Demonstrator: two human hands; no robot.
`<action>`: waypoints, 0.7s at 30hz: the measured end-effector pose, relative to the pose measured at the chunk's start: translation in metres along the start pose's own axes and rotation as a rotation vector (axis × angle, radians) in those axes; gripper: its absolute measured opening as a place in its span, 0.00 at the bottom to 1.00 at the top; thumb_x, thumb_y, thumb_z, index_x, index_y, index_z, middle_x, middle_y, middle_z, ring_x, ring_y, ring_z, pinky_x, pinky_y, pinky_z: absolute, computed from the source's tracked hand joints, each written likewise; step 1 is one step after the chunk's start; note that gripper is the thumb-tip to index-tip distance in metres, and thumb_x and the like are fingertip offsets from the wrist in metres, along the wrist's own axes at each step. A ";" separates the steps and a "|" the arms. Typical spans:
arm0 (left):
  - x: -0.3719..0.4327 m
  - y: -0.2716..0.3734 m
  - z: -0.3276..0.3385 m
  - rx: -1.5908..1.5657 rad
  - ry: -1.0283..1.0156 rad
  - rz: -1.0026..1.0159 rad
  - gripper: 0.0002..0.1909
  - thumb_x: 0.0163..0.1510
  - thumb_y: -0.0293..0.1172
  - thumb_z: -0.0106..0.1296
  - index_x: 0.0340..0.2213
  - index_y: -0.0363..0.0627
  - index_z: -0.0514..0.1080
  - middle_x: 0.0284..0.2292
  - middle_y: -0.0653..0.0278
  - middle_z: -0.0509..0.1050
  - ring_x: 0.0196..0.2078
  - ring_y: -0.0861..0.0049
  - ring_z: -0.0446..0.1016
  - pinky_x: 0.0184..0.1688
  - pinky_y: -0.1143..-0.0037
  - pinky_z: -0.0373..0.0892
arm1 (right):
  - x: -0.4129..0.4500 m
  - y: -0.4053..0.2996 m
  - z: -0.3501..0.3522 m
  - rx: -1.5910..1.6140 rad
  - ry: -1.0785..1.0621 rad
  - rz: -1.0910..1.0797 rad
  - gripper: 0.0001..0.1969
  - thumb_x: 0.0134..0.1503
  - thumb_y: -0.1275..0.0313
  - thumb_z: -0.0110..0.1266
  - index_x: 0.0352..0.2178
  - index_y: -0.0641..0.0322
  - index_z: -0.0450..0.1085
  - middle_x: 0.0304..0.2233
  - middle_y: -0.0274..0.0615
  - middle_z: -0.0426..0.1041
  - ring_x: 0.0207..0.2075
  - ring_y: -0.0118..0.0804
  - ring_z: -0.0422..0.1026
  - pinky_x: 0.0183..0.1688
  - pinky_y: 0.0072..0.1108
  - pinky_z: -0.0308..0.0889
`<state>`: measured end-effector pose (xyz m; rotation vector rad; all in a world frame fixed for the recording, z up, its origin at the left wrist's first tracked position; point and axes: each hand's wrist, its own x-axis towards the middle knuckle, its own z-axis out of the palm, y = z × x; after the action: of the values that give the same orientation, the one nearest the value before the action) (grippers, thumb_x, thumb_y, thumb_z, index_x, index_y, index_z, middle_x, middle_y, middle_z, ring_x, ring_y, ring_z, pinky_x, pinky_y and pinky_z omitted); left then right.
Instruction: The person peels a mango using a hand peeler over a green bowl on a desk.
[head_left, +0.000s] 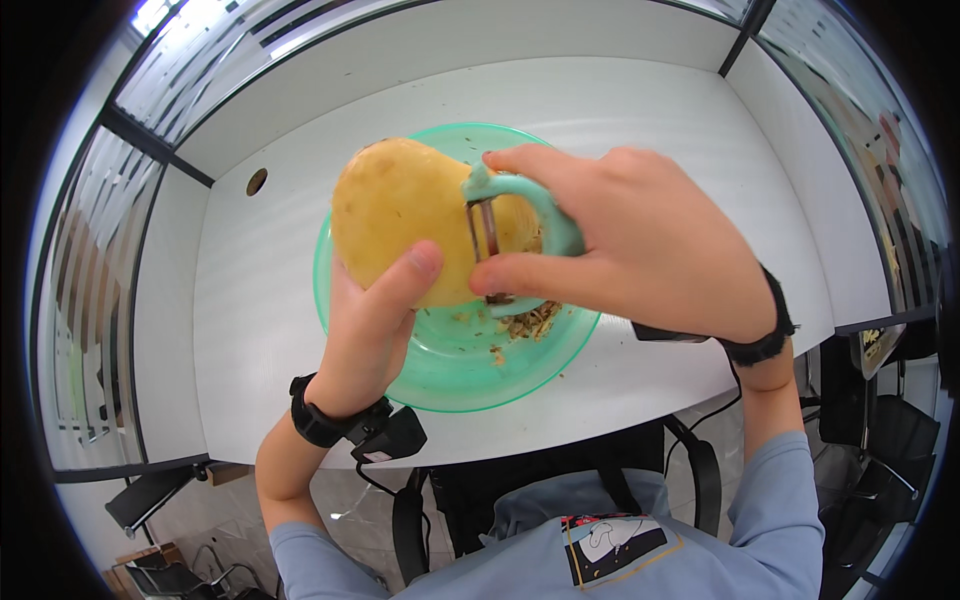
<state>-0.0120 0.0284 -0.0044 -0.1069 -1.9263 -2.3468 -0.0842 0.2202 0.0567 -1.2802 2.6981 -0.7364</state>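
Note:
My left hand (375, 322) grips a large, peeled yellow root vegetable or potato (397, 214) from its lower left, thumb on top. In my right hand (637, 232) is a mint-green Y-shaped peeler (551, 217). Its metal blade lies against or just over the right part of the yellow piece, and my right thumb is close to the blade. Both hands are above a translucent green plastic basin (465, 390). Brown and pale peel scraps (532, 321) lie in the basin, partly hidden by the peeler and the yellow piece.
A white desk (255, 300) with raised partitions (480, 37) surrounds the basin on the far side and both sides. The desk has a round cable hole (257, 182) at the left. Small scraps are scattered on the desk. A black chair armrest (409, 525) stands by its near edge.

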 end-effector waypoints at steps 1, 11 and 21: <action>0.001 0.001 0.000 0.000 -0.004 0.000 0.33 0.54 0.47 0.48 0.55 0.41 0.54 0.50 0.61 0.65 0.53 0.71 0.65 0.53 0.70 0.62 | 0.000 0.001 0.005 -0.013 0.005 0.002 0.29 0.48 0.53 0.59 0.43 0.66 0.66 0.18 0.48 0.72 0.20 0.46 0.72 0.25 0.27 0.66; -0.004 -0.001 -0.007 -0.113 -0.046 -0.060 0.34 0.52 0.47 0.48 0.55 0.43 0.55 0.52 0.62 0.64 0.55 0.71 0.63 0.57 0.69 0.58 | 0.008 0.033 -0.014 0.227 -0.045 -0.037 0.25 0.47 0.49 0.56 0.39 0.58 0.72 0.23 0.46 0.73 0.26 0.43 0.72 0.31 0.28 0.65; 0.003 0.008 -0.003 -0.227 0.026 -0.168 0.34 0.55 0.57 0.42 0.53 0.42 0.57 0.49 0.58 0.67 0.48 0.68 0.70 0.48 0.69 0.69 | 0.001 0.013 -0.011 0.070 -0.008 -0.043 0.34 0.46 0.56 0.62 0.48 0.70 0.63 0.24 0.50 0.73 0.24 0.45 0.73 0.28 0.24 0.66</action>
<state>-0.0135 0.0237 0.0031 0.0708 -1.7115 -2.6549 -0.0963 0.2307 0.0606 -1.3256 2.6218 -0.8211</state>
